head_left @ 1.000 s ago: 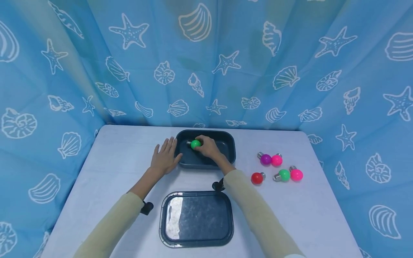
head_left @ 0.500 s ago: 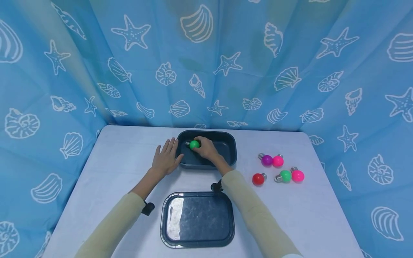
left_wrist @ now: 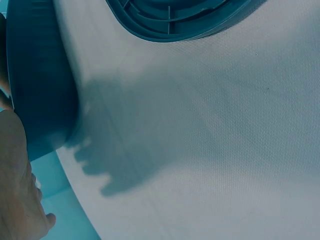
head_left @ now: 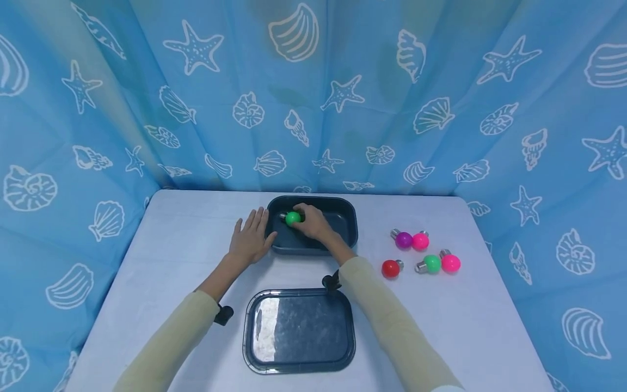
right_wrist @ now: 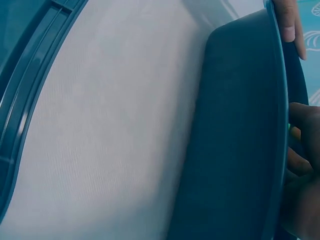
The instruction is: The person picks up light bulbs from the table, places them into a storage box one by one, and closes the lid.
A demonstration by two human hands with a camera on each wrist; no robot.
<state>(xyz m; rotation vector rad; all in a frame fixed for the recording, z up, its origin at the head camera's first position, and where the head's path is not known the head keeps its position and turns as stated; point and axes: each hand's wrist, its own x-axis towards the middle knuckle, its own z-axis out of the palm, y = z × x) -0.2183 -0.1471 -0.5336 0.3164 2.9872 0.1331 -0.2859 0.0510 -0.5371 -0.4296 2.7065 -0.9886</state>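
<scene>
A dark rectangular container (head_left: 313, 251) stands near the table's back edge. Inside its left half is a green light bulb (head_left: 292, 219), its metal screw base pointing left. My right hand (head_left: 313, 223) reaches into the container and pinches that bulb between thumb and fingers. With fingers straight, my left hand (head_left: 249, 239) rests against the container's left end. In the left wrist view the left hand (left_wrist: 22, 190) lies beside the container wall (left_wrist: 42, 80). The container wall (right_wrist: 230, 125) hides most of the bulb in the right wrist view.
A dark lid (head_left: 299, 332) lies on the white table in front of the container. To the right are a purple bulb (head_left: 404, 240), two pink bulbs (head_left: 420, 241), a red bulb (head_left: 390, 268) and another green bulb (head_left: 431, 263). A blue shell-patterned curtain (head_left: 313, 109) hangs around the table.
The right hand and the green bulb have shifted slightly left within the container. The left hand keeps its place at the container's end.
</scene>
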